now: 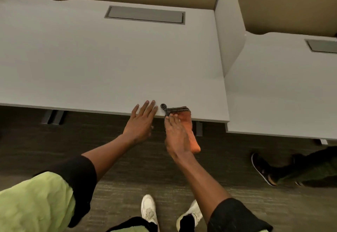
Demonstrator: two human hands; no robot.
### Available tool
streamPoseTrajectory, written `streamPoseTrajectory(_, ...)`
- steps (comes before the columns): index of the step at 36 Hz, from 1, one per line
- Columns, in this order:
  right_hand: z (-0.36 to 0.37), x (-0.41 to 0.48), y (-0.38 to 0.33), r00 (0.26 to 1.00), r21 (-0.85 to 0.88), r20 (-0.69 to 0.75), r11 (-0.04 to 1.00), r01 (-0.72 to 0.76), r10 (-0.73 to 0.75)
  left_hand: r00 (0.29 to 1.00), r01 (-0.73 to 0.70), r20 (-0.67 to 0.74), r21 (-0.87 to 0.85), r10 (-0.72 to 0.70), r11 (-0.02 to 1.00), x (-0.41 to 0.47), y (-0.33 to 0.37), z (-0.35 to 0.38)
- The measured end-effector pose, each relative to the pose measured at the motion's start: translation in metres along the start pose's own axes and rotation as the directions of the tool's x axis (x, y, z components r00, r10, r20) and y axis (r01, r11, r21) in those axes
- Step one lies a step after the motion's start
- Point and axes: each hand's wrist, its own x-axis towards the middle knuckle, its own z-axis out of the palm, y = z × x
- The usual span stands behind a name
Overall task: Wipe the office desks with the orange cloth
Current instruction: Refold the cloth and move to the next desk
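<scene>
Right hand (177, 136): grip narrow, fingers together and bent down over the orange cloth (187, 122), pressing it at the near edge of the table (91, 58). Fingertips (172, 116) rest on the tabletop edge just beside the cloth's dark stitched border; the thumb is hidden, so I cannot tell whether the cloth is pinched or only pressed.

Cloth: folded, one piece. Far end lies on the table at roughly 5 o'clock of the surface; near end hangs off the edge under the palm. A dark loop (163, 106) sticks out from its far-left corner.

Left hand (141, 120): grip wide, fingers straight and slightly spread, holding nothing. Fingertips lie flat on the table edge, at 9 o'clock from the cloth, close but apart from it.

Counts: two tables, main one and a second table (282, 95) at 3 o'clock, separated by a white divider panel (229, 36). Two grey cable hatches, one per table: hatch (145, 15) at 12 o'clock on the main table, second hatch (322, 45) partly cut by the frame. Two white shoes (149, 208) at 6 o'clock on dark carpet (54, 140). Another person's leg with a dark sandal (262, 169) at 4 o'clock.
</scene>
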Motion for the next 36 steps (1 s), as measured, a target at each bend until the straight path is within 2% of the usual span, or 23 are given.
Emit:
streamPoseTrajectory(3,-0.011,-0.010,-0.014,1.000,0.246,-0.011,0.969,-0.014,0.017,0.995,0.060,-0.073,-0.185,-0.074,0.981,-0.010,0.000,-0.009)
streamPoseTrajectory(6,-0.019,-0.021,-0.023,0.985,0.438,0.006,0.885,-0.158,0.173,0.954,0.190,-0.129,-0.445,-0.272,0.875,-0.026,0.005,-0.020)
streamPoseTrajectory(7,-0.022,-0.024,-0.024,0.972,0.522,0.017,0.827,-0.208,0.233,0.934,0.231,-0.116,-0.524,-0.338,0.820,-0.032,0.008,-0.024)
streamPoseTrajectory(9,-0.030,-0.031,-0.028,0.946,0.702,0.053,0.662,-0.263,0.319,0.906,0.307,-0.006,-0.678,-0.423,0.668,-0.044,0.014,-0.031)
streamPoseTrajectory(12,-0.046,-0.038,-0.033,0.915,0.861,0.060,0.444,-0.249,0.398,0.912,0.352,0.188,-0.817,-0.365,0.457,-0.063,0.026,-0.041)
streamPoseTrajectory(15,-0.065,-0.040,-0.033,0.880,0.939,0.073,0.265,-0.219,0.469,0.921,0.342,0.271,-0.907,-0.280,0.245,-0.082,0.039,-0.057)
streamPoseTrajectory(17,-0.077,-0.040,-0.031,0.866,0.959,0.061,0.210,-0.188,0.496,0.934,0.313,0.273,-0.937,-0.232,0.156,-0.092,0.049,-0.068)
streamPoseTrajectory(19,-0.086,-0.039,-0.029,0.854,0.971,0.039,0.181,-0.154,0.519,0.945,0.293,0.269,-0.949,-0.187,0.115,-0.098,0.060,-0.080)
streamPoseTrajectory(21,-0.093,-0.036,-0.027,0.841,0.974,0.012,0.184,-0.132,0.541,0.956,0.271,0.261,-0.961,-0.136,0.058,-0.100,0.069,-0.091)
streamPoseTrajectory(24,-0.100,-0.029,-0.025,0.836,0.965,-0.040,0.237,-0.109,0.547,0.956,0.270,0.281,-0.956,-0.083,-0.117,-0.095,0.075,-0.108)
streamPoseTrajectory(28,-0.106,-0.015,-0.025,0.866,0.907,-0.124,0.410,-0.099,0.484,0.948,0.263,0.306,-0.908,-0.087,-0.327,-0.081,0.072,-0.124)
streamPoseTrajectory(30,-0.110,-0.012,-0.028,0.903,0.875,-0.137,0.477,-0.083,0.408,0.941,0.261,0.324,-0.880,-0.099,-0.397,-0.073,0.071,-0.126)
streamPoseTrajectory(34,-0.119,-0.009,-0.031,0.966,0.752,-0.145,0.658,-0.033,0.214,0.933,0.233,0.317,-0.893,-0.171,-0.385,-0.058,0.069,-0.128)
streamPoseTrajectory(36,-0.123,-0.009,-0.029,0.977,0.698,-0.154,0.716,0.004,0.145,0.925,0.222,0.317,-0.897,-0.207,-0.381,-0.052,0.068,-0.130)
